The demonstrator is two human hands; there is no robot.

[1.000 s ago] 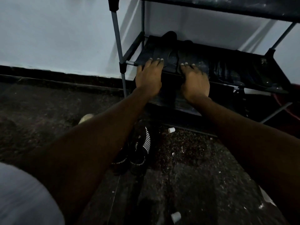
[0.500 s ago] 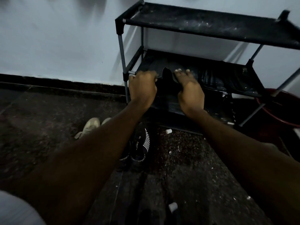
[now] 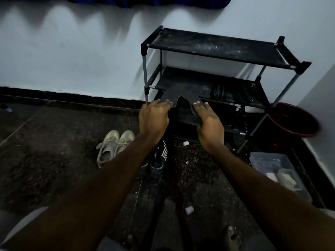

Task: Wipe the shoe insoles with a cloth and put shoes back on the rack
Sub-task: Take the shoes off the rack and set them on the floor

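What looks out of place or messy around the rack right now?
Beige sneakers and black sport shoes sit on the floor, off the shoe rack. Its shelves are speckled with white dust; small white caps and grit litter the floor. Left hand and right hand grip dark insole-like pieces in front of the rack.

View: single wide-angle camera on the head.
Position: it stood high above the floor (image 3: 54,151), behind both arms (image 3: 101,187).
Direction: it looked forward and down, toward the rack (image 3: 213,46) at the wall (image 3: 72,51).
Nearness: arms close, rack near.
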